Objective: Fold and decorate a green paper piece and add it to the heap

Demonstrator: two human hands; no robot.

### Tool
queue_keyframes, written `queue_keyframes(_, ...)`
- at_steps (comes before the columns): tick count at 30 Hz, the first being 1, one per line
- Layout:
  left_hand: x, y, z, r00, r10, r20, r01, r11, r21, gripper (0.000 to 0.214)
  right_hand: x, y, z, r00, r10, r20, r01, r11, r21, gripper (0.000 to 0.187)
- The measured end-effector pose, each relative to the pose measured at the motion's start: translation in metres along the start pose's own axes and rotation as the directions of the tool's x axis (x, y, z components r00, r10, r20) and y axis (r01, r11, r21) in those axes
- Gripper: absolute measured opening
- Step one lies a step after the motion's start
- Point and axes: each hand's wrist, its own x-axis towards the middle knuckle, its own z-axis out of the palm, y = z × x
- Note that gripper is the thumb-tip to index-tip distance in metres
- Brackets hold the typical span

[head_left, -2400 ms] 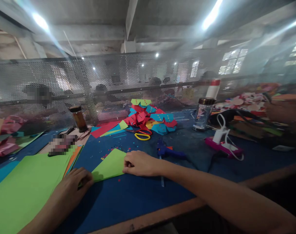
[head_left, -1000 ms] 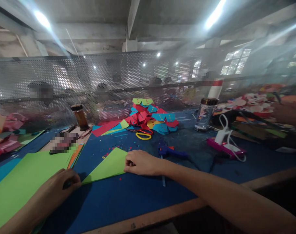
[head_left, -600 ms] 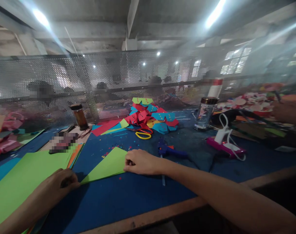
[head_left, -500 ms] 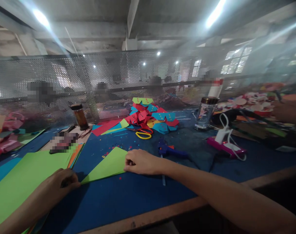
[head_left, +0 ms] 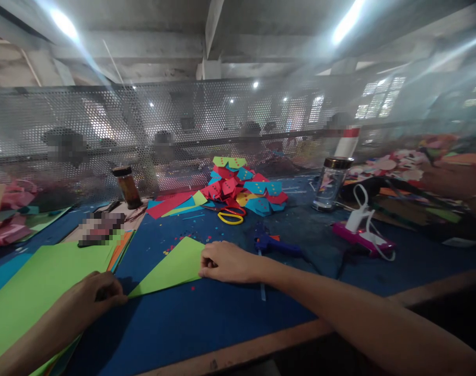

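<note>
A sheet of green paper (head_left: pixel 169 269), folded to a triangle, lies flat on the blue table (head_left: pixel 183 329). My right hand (head_left: pixel 225 261) rests on its right part, fingers curled closed at the paper's edge. At the far left corner of the paper, my left hand (head_left: pixel 104 295) has thumb and fingers pinched together on the tip. A stack of green sheets (head_left: pixel 37 282), with orange and other colours showing beneath, lies under and beside my left forearm.
Behind the folded paper are yellow-handled scissors (head_left: pixel 230 216) and a pile of cut red, blue and green paper pieces (head_left: pixel 238 188). To the right lie a blue glue gun (head_left: pixel 277 244), a purple power strip (head_left: pixel 363 237) and a glass jar (head_left: pixel 332 183). A brown-filled bottle (head_left: pixel 128 188) stands at left.
Both hands keep their hold on the folded green paper. My left hand has shifted very slightly left; otherwise the paper and tools look the same.
</note>
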Motion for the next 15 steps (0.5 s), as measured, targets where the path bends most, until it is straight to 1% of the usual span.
queue_keyframes(3,-0.002,0.0,-0.002,0.997,-0.012,0.073,0.012,1.0,0.009,0.03,0.0,0.001,0.001,1.0,0.005,0.004,-0.005,1.0,-0.006,0.018)
queue_keyframes(5,-0.002,0.003,-0.006,0.997,-0.016,0.072,0.016,1.0,-0.001,0.032,0.001,0.002,0.002,1.0,0.006,0.005,-0.006,1.0,-0.011,0.018)
queue_keyframes(7,-0.001,0.01,-0.009,0.999,-0.007,0.039,0.009,1.0,-0.028,0.032,0.001,0.003,0.003,1.0,0.003,0.004,-0.003,1.0,-0.017,0.018)
queue_keyframes(8,0.0,0.016,-0.01,1.0,0.001,0.009,-0.001,0.999,-0.046,0.032,0.002,0.003,0.003,1.0,0.001,0.002,-0.001,1.0,-0.02,0.018)
queue_keyframes(10,0.003,0.03,-0.009,0.998,0.061,-0.034,-0.064,0.993,-0.101,0.031,0.002,0.003,0.003,1.0,-0.001,0.001,0.001,1.0,-0.018,0.018)
queue_keyframes(12,0.008,0.048,-0.004,0.992,0.123,-0.025,-0.126,0.979,-0.162,0.024,0.001,0.003,0.003,1.0,0.002,0.004,-0.001,1.0,-0.014,0.019)
queue_keyframes(15,0.015,0.07,0.011,0.983,0.186,-0.003,-0.182,0.96,-0.214,0.013,0.001,0.002,0.002,1.0,0.011,0.001,-0.011,1.0,-0.021,0.019)
